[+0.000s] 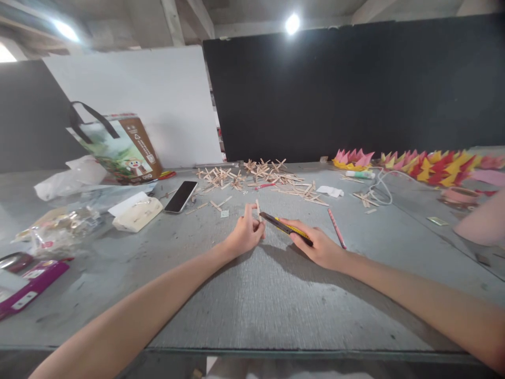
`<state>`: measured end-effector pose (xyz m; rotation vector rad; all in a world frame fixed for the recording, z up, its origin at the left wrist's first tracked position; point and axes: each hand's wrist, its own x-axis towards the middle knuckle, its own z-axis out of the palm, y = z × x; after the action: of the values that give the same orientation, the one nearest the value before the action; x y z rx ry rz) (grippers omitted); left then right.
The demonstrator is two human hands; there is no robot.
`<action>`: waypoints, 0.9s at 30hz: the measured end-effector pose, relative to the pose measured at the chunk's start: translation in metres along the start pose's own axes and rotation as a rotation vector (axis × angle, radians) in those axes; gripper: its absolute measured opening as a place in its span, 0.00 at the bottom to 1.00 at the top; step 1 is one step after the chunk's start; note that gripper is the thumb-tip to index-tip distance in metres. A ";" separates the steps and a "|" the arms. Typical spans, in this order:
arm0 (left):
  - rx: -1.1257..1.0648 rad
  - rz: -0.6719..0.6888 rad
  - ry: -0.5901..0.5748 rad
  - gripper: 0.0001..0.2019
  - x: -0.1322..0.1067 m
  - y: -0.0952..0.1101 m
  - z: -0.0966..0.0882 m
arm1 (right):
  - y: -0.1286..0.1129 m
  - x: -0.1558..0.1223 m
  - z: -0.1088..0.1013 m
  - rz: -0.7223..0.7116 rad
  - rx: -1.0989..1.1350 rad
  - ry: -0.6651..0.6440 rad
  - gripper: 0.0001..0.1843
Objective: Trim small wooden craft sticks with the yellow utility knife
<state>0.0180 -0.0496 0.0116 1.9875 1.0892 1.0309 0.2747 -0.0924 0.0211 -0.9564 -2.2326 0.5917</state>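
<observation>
My left hand (246, 234) rests on the grey table (252, 310) and pinches a short wooden stick (258, 206) upright between its fingers. My right hand (319, 245) is closed around a yellow and black utility knife (286, 227), whose tip touches the stick near my left fingertips. A pink pencil (336, 227) lies just right of my right hand.
A heap of glued wooden stick crosses (256, 176) lies at the back. A phone (180, 196), a white box (137, 215), plastic bags (59, 226) and a printed tote bag (120, 147) sit left. Coloured paper shapes (430, 164), a glue stick (359, 174) and a white cable (381, 187) lie right.
</observation>
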 end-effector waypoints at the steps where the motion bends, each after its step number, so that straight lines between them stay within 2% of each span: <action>1: 0.053 0.017 -0.010 0.23 0.000 0.000 -0.002 | 0.000 0.000 0.000 0.002 -0.005 0.008 0.28; 9: 0.368 0.097 -0.074 0.22 0.004 0.000 -0.019 | 0.000 -0.001 -0.004 -0.013 -0.023 0.020 0.28; 13: 0.426 0.090 -0.085 0.23 0.003 -0.002 -0.021 | 0.000 -0.001 -0.005 0.016 -0.025 0.002 0.29; 16: 0.346 0.074 -0.083 0.23 0.001 0.001 -0.015 | 0.000 -0.001 -0.005 0.014 -0.033 -0.009 0.29; 22: 0.016 0.022 0.014 0.25 -0.003 0.010 -0.001 | -0.002 -0.001 -0.004 0.036 -0.046 -0.006 0.29; 27: 0.076 0.031 -0.001 0.23 -0.001 0.007 -0.002 | -0.001 -0.001 -0.004 0.029 -0.052 -0.009 0.29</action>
<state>0.0182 -0.0536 0.0180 2.0709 1.1149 1.0185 0.2771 -0.0929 0.0240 -1.0155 -2.2555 0.5537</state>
